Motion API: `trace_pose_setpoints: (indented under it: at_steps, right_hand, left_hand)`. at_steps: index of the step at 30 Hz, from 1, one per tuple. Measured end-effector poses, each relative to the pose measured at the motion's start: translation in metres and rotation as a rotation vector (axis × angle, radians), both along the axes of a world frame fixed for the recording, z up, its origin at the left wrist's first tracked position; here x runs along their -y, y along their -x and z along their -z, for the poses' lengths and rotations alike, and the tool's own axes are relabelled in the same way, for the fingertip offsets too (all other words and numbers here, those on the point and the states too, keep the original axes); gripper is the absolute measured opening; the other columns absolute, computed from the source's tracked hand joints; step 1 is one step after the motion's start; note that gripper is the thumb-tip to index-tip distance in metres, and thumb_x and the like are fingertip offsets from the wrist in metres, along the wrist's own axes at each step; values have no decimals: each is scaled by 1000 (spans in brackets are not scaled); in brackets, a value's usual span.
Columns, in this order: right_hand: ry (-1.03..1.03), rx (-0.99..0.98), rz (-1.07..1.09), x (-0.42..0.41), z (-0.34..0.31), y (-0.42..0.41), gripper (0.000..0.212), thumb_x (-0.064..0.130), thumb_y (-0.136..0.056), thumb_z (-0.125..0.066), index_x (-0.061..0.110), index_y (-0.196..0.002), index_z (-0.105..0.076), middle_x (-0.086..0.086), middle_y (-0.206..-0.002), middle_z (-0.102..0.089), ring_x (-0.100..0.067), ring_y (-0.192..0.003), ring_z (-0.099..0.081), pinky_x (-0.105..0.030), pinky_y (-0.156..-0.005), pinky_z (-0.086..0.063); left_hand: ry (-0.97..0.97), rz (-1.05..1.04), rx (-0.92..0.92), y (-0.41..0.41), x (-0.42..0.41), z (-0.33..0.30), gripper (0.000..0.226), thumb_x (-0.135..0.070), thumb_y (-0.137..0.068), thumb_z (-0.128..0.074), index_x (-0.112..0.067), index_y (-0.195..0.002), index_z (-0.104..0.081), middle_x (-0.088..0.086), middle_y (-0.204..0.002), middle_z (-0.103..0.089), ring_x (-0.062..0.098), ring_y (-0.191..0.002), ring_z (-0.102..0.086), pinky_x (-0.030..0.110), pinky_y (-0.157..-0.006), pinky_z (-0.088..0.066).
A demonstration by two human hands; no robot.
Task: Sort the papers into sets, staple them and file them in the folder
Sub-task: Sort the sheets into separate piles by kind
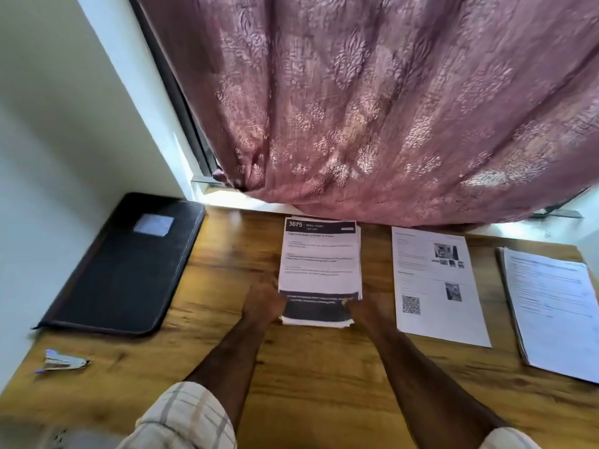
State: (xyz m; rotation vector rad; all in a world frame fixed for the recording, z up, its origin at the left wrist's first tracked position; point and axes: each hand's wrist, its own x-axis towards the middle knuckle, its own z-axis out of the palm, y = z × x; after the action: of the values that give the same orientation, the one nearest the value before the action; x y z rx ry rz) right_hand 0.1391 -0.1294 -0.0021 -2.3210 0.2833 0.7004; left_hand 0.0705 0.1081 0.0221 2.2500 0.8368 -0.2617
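- Both hands, the left hand (264, 298) and the right hand (363, 307), grip the near edge of a stack of papers (321, 260) on the wooden desk (291, 367); the top sheet's dark header reads "3675".
- Right of the right hand lies a sheet with photos and a QR code (434, 283), and beyond it another paper set (554, 306).
- Left of the left hand lies a black zip folder (129, 270), with a stapler (63, 362) nearer.

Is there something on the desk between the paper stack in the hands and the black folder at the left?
Nothing visible. Between the paper stack, held by the left hand and right hand, and the closed black folder lies only bare wooden desk. The stapler lies nearer, off that path.
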Motion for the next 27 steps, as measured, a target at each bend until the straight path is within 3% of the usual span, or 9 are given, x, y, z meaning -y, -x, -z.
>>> trace_pose_setpoints:
  at_steps: [3,5,7,10,15,18,20,23,27]
  right_hand:
    - [90,-59,-32,0,-26,12,11,17,-80,-78,11,-89,-75,-6,-88,-77,-21,-71,-73,-32,-51,-59]
    - [149,-147,-101,7,-39,14,17,21,-82,-82,14,-93,-72,-3,-92,-75,-20,-76,-72,-29,-58,-58]
    - [212,-213,-132,18,-42,13,33,42,-81,-86,18,-93,-67,-2,-95,-73,-23,-86,-72,-38,-77,-61]
    - [305,-101,-152,29,-42,4,50,66,-86,-73,17,-95,-68,0,-97,-71,-28,-93,-71,-44,-84,-59]
    - [137,120,-205,13,-38,-18,49,59,-93,-65,20,-122,-71,0,-121,-76,-28,-91,-75,-35,-70,-58]
    - [138,136,-211,9,-35,-19,45,48,-90,-69,22,-126,-66,1,-122,-75,-31,-90,-74,-36,-65,-58]
    - [167,118,-214,18,-30,-15,39,37,-85,-68,22,-121,-67,4,-116,-75,-32,-87,-73,-38,-67,-59]
    - [183,25,-298,35,-21,-6,36,39,-76,-71,25,-109,-70,3,-104,-77,-28,-80,-73,-47,-74,-64]
    - [264,-81,-388,49,-25,-5,42,49,-78,-80,18,-104,-69,-1,-103,-75,-29,-88,-72,-46,-86,-60]
  left_hand:
    - [143,31,-81,4,-10,3,24,-31,-76,-83,-16,-88,-68,1,-84,-76,23,-74,-72,39,-64,-60]
    - [227,58,-153,4,-16,2,24,-37,-82,-81,-13,-86,-77,6,-74,-77,22,-61,-71,40,-67,-63]
    - [112,78,-158,-1,-20,1,35,-54,-87,-76,-19,-93,-80,0,-89,-80,23,-75,-74,40,-78,-62]
    - [-129,66,-88,-12,-14,-6,49,-63,-89,-70,-19,-107,-75,0,-110,-75,28,-99,-71,41,-87,-59]
    - [-48,5,-80,-25,3,0,54,-72,-77,-72,-22,-94,-60,0,-101,-76,27,-83,-75,47,-75,-65]
    - [-118,53,-78,-18,13,-4,52,-56,-79,-81,-21,-113,-64,1,-117,-74,29,-101,-72,45,-86,-62]
    - [-121,67,-87,-6,20,-12,36,-35,-80,-87,-21,-104,-64,1,-118,-74,27,-103,-71,40,-88,-60]
    - [49,34,-170,14,18,-9,35,-15,-77,-91,-21,-83,-57,3,-95,-79,23,-79,-75,42,-77,-65]
    - [97,37,-285,33,11,0,32,-30,-81,-90,-13,-88,-65,3,-69,-77,24,-62,-76,41,-63,-64]
